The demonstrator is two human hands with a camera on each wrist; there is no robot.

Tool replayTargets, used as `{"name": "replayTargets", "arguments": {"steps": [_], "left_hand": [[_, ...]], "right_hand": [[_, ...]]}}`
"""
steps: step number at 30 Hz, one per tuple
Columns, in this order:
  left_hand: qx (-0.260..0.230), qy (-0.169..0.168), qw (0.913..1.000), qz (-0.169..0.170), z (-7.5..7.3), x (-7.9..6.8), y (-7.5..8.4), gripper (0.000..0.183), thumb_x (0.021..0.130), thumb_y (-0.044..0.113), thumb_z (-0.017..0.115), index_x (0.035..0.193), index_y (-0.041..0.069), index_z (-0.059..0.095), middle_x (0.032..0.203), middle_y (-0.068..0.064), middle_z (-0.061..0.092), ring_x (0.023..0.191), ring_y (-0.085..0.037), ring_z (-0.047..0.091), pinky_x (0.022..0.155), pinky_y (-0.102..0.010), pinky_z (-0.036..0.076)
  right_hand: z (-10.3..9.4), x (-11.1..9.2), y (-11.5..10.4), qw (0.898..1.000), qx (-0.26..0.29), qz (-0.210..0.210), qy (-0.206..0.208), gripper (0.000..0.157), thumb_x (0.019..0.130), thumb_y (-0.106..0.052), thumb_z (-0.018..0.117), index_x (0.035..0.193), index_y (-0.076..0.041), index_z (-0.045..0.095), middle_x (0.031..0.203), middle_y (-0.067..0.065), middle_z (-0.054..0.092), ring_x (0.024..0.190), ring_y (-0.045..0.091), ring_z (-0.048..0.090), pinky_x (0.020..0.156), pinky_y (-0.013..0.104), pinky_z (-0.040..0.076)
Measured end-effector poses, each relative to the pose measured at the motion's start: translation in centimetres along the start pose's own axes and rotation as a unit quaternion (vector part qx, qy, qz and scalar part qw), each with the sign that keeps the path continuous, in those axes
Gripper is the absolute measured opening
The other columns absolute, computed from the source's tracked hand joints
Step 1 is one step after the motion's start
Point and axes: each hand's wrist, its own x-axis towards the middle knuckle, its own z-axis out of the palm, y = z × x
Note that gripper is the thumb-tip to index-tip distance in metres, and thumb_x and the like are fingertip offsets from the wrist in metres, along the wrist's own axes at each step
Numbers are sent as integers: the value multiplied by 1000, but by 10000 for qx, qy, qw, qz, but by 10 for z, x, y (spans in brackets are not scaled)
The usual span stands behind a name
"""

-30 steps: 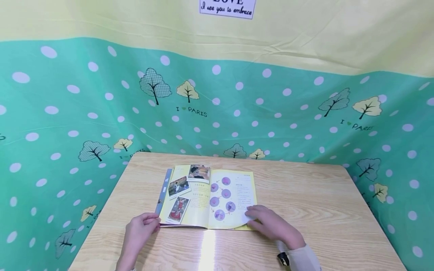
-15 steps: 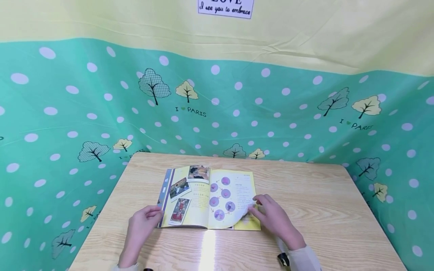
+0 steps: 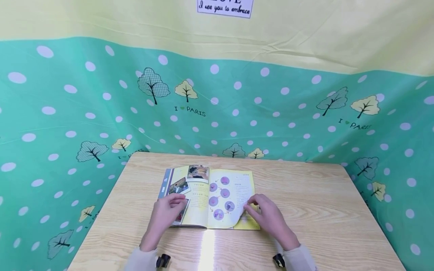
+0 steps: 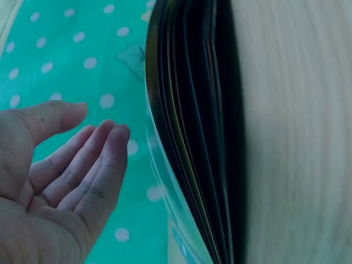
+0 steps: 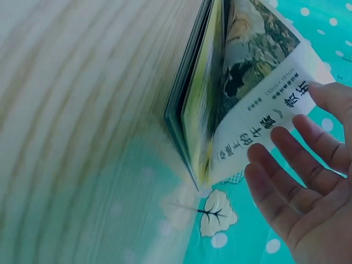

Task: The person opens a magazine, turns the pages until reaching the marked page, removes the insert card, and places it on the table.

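An open illustrated book (image 3: pixel 197 205) lies on the table, its left page showing photos and its right page a chain of round purple pictures. My left hand (image 3: pixel 167 212) hovers over the left page, covering part of the lowest photo. In the left wrist view, its thumb and fingers (image 4: pixel 110 159) are apart with nothing between them, beside the book's fanned pages (image 4: pixel 181 110). My right hand (image 3: pixel 268 216) holds the bent-up lower right edge of the right page, thumb against its underside (image 5: pixel 258 118), which shows a picture and printed characters. Another yellow page (image 3: pixel 249 222) lies below.
The wooden table (image 3: pixel 315 210) extends around the book, with a bright light reflection in front of it. A green and yellow cloth (image 3: pixel 285 109) with dots and trees hangs behind and at both sides. Dark straps (image 3: pixel 163 260) sit at both wrists.
My left hand has left the book's left edge and moved right over the left page. The right page's lower corner has been lifted and curled inward by my right hand.
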Motion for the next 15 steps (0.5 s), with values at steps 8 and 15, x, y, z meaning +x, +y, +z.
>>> {"name": "replayTargets", "arguments": {"steps": [8, 15], "left_hand": [[-309, -410, 9979, 398, 24, 6, 21, 17, 90, 15, 76, 104, 6, 76, 90, 2, 74, 82, -12, 71, 76, -27, 59], [-327, -782, 9951, 515, 44, 5, 30, 19, 92, 22, 74, 106, 8, 75, 91, 4, 74, 81, -10, 70, 75, -27, 59]], "right_hand": [[7, 3, -4, 9946, 144, -1004, 234, 22, 93, -20, 74, 115, -14, 70, 115, -2, 66, 112, 15, 60, 96, 37, 53], [15, 2, -13, 9848, 211, -1708, -211, 34, 96, -7, 67, 130, -3, 64, 140, 12, 57, 130, 26, 52, 107, 42, 44]]}}
